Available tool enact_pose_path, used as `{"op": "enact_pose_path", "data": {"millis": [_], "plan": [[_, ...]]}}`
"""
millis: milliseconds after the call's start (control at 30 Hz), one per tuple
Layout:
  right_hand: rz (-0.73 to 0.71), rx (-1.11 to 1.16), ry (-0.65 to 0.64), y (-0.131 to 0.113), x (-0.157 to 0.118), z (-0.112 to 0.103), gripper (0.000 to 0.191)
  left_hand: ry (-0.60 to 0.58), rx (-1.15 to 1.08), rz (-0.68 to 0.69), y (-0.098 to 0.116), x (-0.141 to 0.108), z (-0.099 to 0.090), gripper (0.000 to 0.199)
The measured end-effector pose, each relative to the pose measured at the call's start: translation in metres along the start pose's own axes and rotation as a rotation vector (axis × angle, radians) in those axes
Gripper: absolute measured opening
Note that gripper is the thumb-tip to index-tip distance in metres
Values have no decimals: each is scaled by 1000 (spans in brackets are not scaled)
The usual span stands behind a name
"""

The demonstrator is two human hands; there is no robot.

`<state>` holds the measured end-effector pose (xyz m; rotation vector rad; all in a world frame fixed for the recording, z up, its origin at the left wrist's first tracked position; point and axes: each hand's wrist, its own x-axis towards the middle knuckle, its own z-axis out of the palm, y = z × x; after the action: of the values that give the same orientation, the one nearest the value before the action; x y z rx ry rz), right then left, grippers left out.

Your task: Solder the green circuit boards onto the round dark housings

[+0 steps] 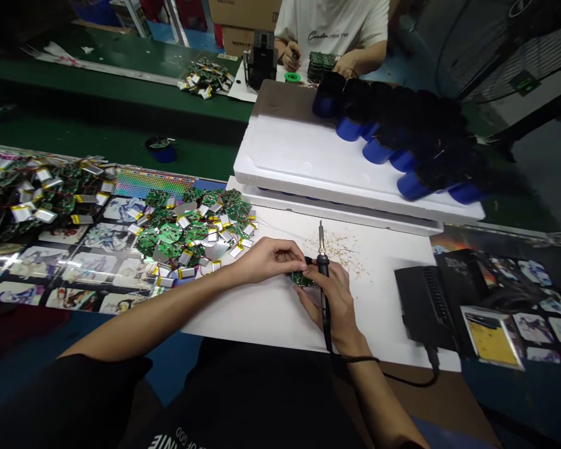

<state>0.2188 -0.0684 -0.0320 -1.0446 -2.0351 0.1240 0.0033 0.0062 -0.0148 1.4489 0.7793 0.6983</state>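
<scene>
My right hand (pixel 337 299) has a black soldering iron (pixel 324 274) lodged in it, its metal tip pointing away from me. The same hand's fingers also steady a small green circuit board (pixel 302 278) over the white sheet (pixel 266 312). From the other side my left hand (pixel 277 260) is closed, its fingertips pinched at the board's upper edge; any small part between them is hidden. To the left lies a heap of green circuit boards (pixel 171 237) with silver battery packs wired to them.
A bigger board pile (pixel 42 187) covers the far left. Blue cups (pixel 411 184) stand on a white foam tray (pixel 299 149) ahead. At right sit a black soldering station (pixel 423 305) and a yellow sponge (pixel 490 337). Across the bench a co-worker (pixel 331 37) handles stacked boards.
</scene>
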Motion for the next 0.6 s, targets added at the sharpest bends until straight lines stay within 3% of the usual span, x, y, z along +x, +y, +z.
{"op": "enact_pose_path", "data": {"millis": [233,367,600], "plan": [[95,97,89,-5,1,-4,48,66,159,175,-2,1,1,27],[169,140,177,-12,12,-5,42,59,202,205,0,-1,2,25],[188,87,212,-20,25,6,40,83,255,294,0,-3,4,13]]}}
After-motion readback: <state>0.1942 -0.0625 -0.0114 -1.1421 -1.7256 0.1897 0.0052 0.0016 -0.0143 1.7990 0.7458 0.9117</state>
